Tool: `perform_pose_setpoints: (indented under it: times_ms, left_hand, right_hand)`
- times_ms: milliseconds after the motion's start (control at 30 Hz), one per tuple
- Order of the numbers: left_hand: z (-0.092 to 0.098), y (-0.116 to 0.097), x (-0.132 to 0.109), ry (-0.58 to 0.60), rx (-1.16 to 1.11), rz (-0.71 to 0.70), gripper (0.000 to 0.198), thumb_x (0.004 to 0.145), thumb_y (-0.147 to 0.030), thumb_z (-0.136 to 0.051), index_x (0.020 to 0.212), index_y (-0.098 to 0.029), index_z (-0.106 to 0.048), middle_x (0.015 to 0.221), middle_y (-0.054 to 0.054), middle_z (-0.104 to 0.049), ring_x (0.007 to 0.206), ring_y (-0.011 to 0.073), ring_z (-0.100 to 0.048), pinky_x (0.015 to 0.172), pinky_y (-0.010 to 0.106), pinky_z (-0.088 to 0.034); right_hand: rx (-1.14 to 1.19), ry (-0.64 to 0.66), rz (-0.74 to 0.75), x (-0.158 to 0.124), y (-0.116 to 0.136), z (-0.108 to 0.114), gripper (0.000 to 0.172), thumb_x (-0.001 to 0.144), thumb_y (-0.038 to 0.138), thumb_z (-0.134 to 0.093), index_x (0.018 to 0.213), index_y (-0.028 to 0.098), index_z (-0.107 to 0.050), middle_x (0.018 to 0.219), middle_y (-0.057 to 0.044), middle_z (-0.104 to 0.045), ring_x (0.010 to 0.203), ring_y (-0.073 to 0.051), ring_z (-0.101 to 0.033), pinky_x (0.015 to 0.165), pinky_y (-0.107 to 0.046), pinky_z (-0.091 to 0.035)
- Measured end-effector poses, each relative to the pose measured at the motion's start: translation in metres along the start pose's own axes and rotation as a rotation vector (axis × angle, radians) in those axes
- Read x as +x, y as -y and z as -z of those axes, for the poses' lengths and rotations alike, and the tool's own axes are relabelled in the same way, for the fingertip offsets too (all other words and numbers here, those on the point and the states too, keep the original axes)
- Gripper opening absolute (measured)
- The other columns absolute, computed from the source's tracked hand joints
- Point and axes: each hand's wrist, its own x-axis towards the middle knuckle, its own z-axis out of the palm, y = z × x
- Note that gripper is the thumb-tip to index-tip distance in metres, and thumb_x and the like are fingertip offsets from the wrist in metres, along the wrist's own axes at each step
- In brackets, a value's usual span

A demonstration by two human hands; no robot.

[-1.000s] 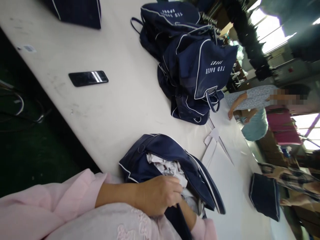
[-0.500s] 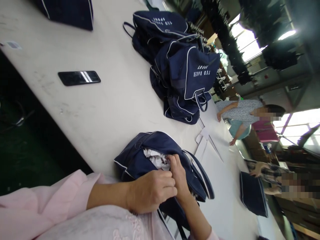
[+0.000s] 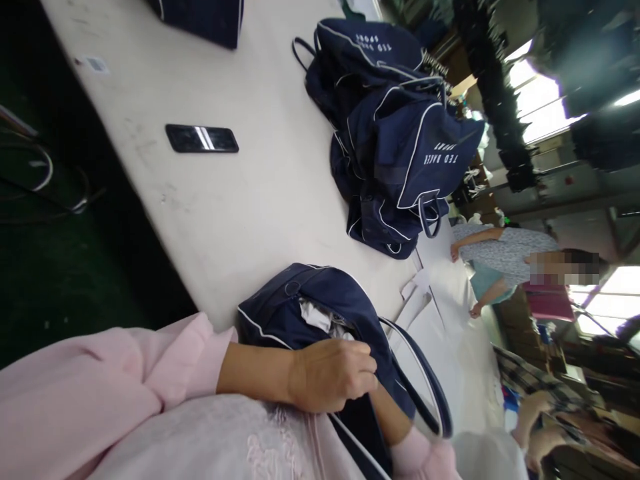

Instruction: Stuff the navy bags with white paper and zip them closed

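Note:
A navy bag (image 3: pixel 330 283) with white piping lies against my front, its zipped opening apart and crumpled white paper (image 3: pixel 316 316) showing inside. My left hand (image 3: pixel 335 375) is closed over the near end of that opening; whatever its fingers pinch is hidden. My right hand is behind it at the bag, covered by the left, and only the right wrist (image 3: pixel 387 407) and pink sleeve show. One carrying handle (image 3: pixel 430 380) of the bag arches out to the right.
Several navy bags (image 3: pixel 390 147) are piled farther along the white table (image 3: pixel 270 200). A black phone (image 3: pixel 203 139) lies near the table's edge, and another navy bag (image 3: pixel 205 20) stands beyond. Two people are across the table, one in a patterned top (image 3: pixel 525 253).
The view has shifted, so the table's things sit farther right. My left hand has moved over the right, whose fingers showed at the opening before. The opening shows less paper.

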Motion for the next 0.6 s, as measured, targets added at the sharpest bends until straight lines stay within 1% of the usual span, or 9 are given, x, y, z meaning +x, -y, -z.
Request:
perform_pose_setpoints:
  times_ms: [67, 100, 200, 300, 367, 400, 467, 533, 600]
  left_hand:
    - [-0.003, 0.003, -0.001, -0.011, 0.000, 0.018, 0.019, 0.079, 0.003, -0.049, 0.070, -0.012, -0.057, 0.073, 0.004, -0.054, 0.069, 0.0167, -0.043, 0.070, 0.030, -0.041]
    - [-0.004, 0.005, -0.002, -0.013, 0.000, 0.016, 0.020, 0.079, 0.003, -0.049, 0.069, -0.012, -0.056, 0.072, 0.004, -0.054, 0.068, 0.0166, -0.043, 0.069, 0.030, -0.041]
    - [-0.004, 0.005, -0.006, -0.001, -0.022, 0.016, 0.020, 0.083, 0.001, -0.050, 0.070, -0.013, -0.056, 0.073, 0.003, -0.055, 0.069, 0.0165, -0.043, 0.066, 0.030, -0.039]
    - [0.001, 0.002, -0.011, 0.009, -0.063, 0.018, 0.018, 0.088, -0.003, -0.052, 0.073, -0.013, -0.056, 0.075, 0.003, -0.057, 0.073, 0.0162, -0.046, 0.067, 0.029, -0.039]
    - [0.006, -0.001, -0.014, 0.003, -0.097, 0.039, 0.017, 0.090, -0.007, -0.053, 0.075, -0.013, -0.057, 0.076, 0.003, -0.057, 0.075, 0.0157, -0.049, 0.068, 0.029, -0.039]
    - [0.008, -0.003, -0.015, 0.005, -0.123, 0.057, 0.016, 0.091, -0.008, -0.053, 0.076, -0.013, -0.058, 0.077, 0.003, -0.057, 0.075, 0.0152, -0.051, 0.069, 0.028, -0.040]
    - [0.010, -0.006, -0.019, 0.039, -0.194, 0.094, 0.015, 0.091, -0.008, -0.053, 0.078, -0.014, -0.059, 0.081, 0.002, -0.058, 0.076, 0.0140, -0.053, 0.069, 0.026, -0.041]
    - [0.010, -0.008, -0.022, 0.082, -0.241, 0.121, 0.016, 0.091, -0.005, -0.051, 0.080, -0.015, -0.058, 0.083, 0.002, -0.059, 0.076, 0.0134, -0.054, 0.069, 0.026, -0.041]
    - [0.009, -0.009, -0.027, 0.105, -0.253, 0.151, 0.018, 0.091, -0.004, -0.049, 0.082, -0.017, -0.058, 0.083, 0.001, -0.060, 0.078, 0.0138, -0.056, 0.072, 0.026, -0.042]
  right_hand:
    - [0.053, -0.162, -0.112, -0.003, 0.001, -0.017, 0.038, 0.095, 0.023, -0.028, 0.100, 0.020, -0.065, 0.089, -0.024, -0.064, 0.063, -0.029, -0.065, 0.055, -0.045, -0.062]
    - [0.061, -0.222, -0.145, -0.004, 0.002, -0.024, 0.038, 0.095, 0.022, -0.028, 0.097, 0.019, -0.065, 0.087, -0.025, -0.064, 0.061, -0.029, -0.065, 0.053, -0.046, -0.062]
    - [0.001, -0.280, -0.135, -0.005, 0.008, -0.040, 0.035, 0.092, 0.017, -0.031, 0.092, 0.017, -0.067, 0.076, -0.024, -0.062, 0.054, -0.029, -0.061, 0.048, -0.048, -0.059]
    - [-0.081, -0.239, -0.023, -0.002, 0.015, -0.040, 0.033, 0.089, 0.014, -0.036, 0.091, 0.014, -0.069, 0.066, -0.020, -0.060, 0.045, -0.027, -0.057, 0.039, -0.045, -0.054]
    - [-0.126, -0.130, 0.078, 0.006, 0.022, -0.034, 0.034, 0.090, 0.016, -0.038, 0.089, 0.013, -0.071, 0.060, -0.016, -0.058, 0.040, -0.026, -0.053, 0.034, -0.043, -0.049]
    - [-0.142, -0.073, 0.130, 0.012, 0.026, -0.029, 0.034, 0.091, 0.019, -0.039, 0.087, 0.013, -0.072, 0.058, -0.015, -0.057, 0.040, -0.026, -0.052, 0.034, -0.043, -0.049]
    - [-0.146, -0.018, 0.220, 0.026, 0.035, -0.022, 0.032, 0.093, 0.026, -0.043, 0.086, 0.015, -0.073, 0.060, -0.013, -0.060, 0.049, -0.027, -0.060, 0.044, -0.043, -0.054]
    - [-0.145, -0.045, 0.296, 0.040, 0.044, -0.019, 0.027, 0.092, 0.029, -0.048, 0.093, 0.018, -0.073, 0.075, -0.013, -0.068, 0.072, -0.030, -0.068, 0.065, -0.043, -0.060]
    - [-0.200, -0.079, 0.354, 0.049, 0.051, -0.025, 0.027, 0.091, 0.026, -0.049, 0.105, 0.020, -0.071, 0.092, -0.012, -0.071, 0.092, -0.030, -0.068, 0.080, -0.041, -0.059]
